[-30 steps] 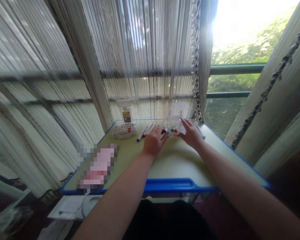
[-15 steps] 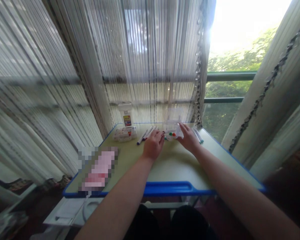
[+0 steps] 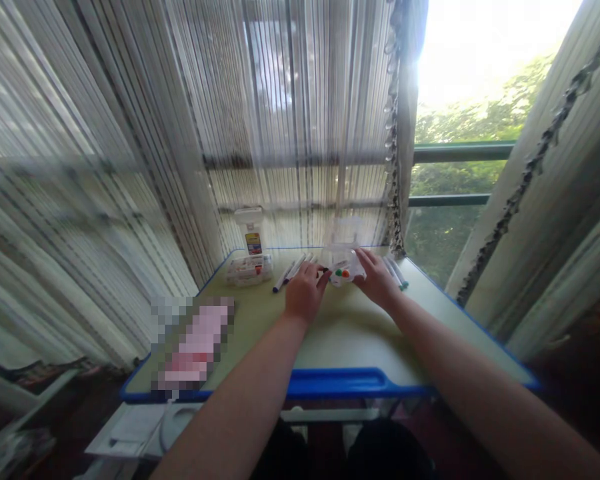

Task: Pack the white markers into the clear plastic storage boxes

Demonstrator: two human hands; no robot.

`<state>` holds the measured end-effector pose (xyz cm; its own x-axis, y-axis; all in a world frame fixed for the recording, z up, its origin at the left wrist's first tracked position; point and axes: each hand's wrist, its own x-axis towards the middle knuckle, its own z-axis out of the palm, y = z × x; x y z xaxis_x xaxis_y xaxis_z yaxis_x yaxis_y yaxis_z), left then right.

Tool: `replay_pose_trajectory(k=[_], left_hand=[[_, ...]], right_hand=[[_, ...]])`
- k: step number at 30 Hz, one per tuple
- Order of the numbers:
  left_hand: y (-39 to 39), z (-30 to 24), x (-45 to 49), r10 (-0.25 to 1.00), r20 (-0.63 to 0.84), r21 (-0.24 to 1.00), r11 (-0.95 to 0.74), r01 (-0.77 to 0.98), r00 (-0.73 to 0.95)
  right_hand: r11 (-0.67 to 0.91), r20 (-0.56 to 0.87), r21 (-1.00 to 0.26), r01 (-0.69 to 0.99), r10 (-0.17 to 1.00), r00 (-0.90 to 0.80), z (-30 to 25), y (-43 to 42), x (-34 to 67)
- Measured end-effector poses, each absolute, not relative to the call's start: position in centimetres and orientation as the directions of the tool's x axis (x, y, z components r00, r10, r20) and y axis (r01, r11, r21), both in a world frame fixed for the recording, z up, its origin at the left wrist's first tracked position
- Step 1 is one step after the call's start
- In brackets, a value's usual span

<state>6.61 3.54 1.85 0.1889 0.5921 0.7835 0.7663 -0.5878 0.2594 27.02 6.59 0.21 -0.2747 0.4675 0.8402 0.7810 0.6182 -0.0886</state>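
- Table (image 3: 330,381): blue rim nearest me; a blurred-out pink thing lies at its near left.
- Left hand (image 3: 304,293): knuckles up, resting on the table. Its fingertips stop just short of the clear pack, and I cannot tell whether they pinch anything.
- Right hand (image 3: 377,277): closed on the right edge of the clear pack (image 3: 344,270), so it is the nearer one.
- The pack lies between both hands at the far middle. Coloured dots show inside, but its contents are too small to read.
- Markers (image 3: 293,270): just left of the left hand, with their long axes running away and slanted right.
- Flat clear box (image 3: 250,268) and an upright bottle (image 3: 250,230) sit far left, by the curtain.
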Motion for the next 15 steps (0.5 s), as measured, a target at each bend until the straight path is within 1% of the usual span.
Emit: replay_pose_trajectory(k=[5,9,11,15], left_hand=[[3.44,1.74,6.6,0.566,0.807,0.262,-0.599,0.757,0.168],[3.28,1.98,6.57,0.53,0.813,0.216,-0.658,0.722,0.24],[3.22,2.12,6.59,0.535,0.806,0.209,-0.656,0.725,0.252],[3.17,2.2,6.72,0.566,0.79,0.238,-0.637,0.733,0.236]], right_hand=[[0.604,0.841,-0.119,0.788,0.483,-0.243,0.24,6.58,27.07],[0.587,0.838,-0.144,0.797,0.5,-0.217,0.35,6.51,27.11],[0.588,0.833,-0.151,0.795,0.508,-0.217,0.4,6.47,27.12],[0.596,0.83,-0.169,0.785,0.516,-0.213,0.45,6.48,27.18]])
